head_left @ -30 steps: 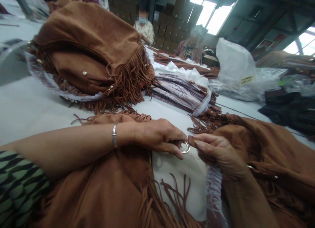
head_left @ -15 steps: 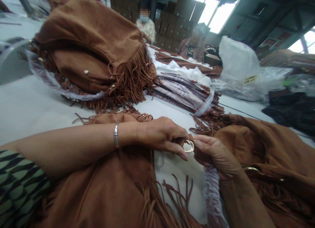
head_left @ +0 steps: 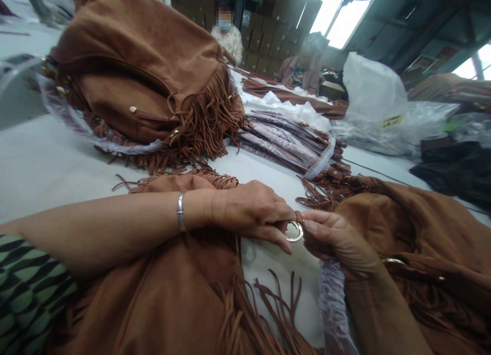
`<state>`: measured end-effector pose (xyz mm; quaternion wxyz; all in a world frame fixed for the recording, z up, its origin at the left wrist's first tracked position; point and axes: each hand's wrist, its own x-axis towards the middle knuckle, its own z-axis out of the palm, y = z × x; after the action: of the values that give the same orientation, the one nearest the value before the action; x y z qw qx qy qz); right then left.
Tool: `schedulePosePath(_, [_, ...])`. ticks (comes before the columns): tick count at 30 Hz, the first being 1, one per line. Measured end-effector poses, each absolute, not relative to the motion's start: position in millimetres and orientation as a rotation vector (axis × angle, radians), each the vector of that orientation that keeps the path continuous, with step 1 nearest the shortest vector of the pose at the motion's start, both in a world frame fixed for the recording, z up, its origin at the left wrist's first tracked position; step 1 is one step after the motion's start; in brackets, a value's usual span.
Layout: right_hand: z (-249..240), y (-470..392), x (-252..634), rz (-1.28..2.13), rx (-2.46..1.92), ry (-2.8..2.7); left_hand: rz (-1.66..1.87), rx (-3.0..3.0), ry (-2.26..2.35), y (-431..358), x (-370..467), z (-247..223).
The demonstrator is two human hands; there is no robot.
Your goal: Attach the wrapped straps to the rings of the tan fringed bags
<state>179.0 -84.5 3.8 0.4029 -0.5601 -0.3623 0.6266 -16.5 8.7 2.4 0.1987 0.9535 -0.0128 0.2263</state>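
My left hand (head_left: 255, 209) reaches in from the left, its fingers closed on a gold metal ring (head_left: 295, 232). Facing it, my right hand (head_left: 337, 240) pinches a small brown leather tab at the ring's upper right side. The fingertips of both hands nearly meet there. A strap wrapped in clear plastic (head_left: 333, 298) hangs below my right hand. Under my left forearm lies a brown suede bag (head_left: 172, 298) with long fringes and a zip edge. Another brown bag (head_left: 433, 232) lies to the right, partly behind my right wrist.
A large fringed brown bag (head_left: 141, 53) stands at the back left on the white table (head_left: 34, 160). Plastic-wrapped straps (head_left: 284, 140) lie in the middle. Clear plastic bags (head_left: 376, 104) and black material (head_left: 456, 171) are at the right. Two people (head_left: 227, 38) are beyond the table.
The ring has tilted slightly and sits a little lower between my hands. Both hands keep nearly the same place and grasp. The view has shifted very slightly.
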Motion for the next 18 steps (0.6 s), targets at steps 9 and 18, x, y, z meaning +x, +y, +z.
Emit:
schedulePosePath(9, [3.6,-82.7,183.1,1.564,-1.470,-0.901,0.652,2.829,-0.024,6.2,-15.1,1.4])
schedulePosePath(18, [4.7,-84.0,185.3,1.574,-1.509,-0.949,0.568,2.667,-0.005,7.0,-17.2,0.8])
